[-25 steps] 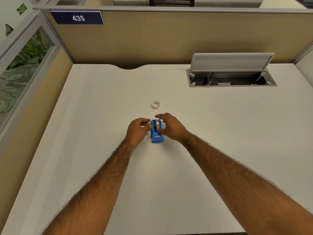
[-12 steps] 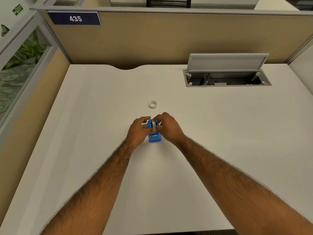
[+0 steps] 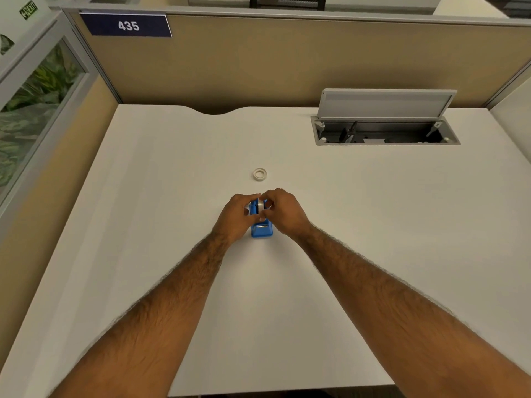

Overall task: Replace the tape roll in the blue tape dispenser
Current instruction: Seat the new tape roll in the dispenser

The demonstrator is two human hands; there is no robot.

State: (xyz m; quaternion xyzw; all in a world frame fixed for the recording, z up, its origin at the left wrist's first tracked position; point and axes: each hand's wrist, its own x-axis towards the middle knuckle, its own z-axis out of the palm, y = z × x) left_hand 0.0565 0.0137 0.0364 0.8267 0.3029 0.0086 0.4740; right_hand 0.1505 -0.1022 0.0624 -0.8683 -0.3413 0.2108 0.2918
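While the blue tape dispenser (image 3: 261, 228) stands on the white desk (image 3: 373, 225), we see the left hand (image 3: 236, 218) and right hand (image 3: 283, 213) closed around it, fingertips pinching its tape roll (image 3: 261, 205). 1 spare roll (image 3: 259, 174) lies just beyond.

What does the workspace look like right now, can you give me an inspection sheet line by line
Surface: white desk, bare apart from the job's things.
Job's things: blue tape dispenser standing between the hands, a tape roll in it; a loose tape ring lies flat beyond it.
Clutter: nothing seen.
Hands: left hand and right hand both close around the dispenser, fingertips at the roll.
Cables: nothing seen for certain; open desk cable hatch, lid raised.
Surroundings: tan partition, sign 435, glass panel with plants at left.
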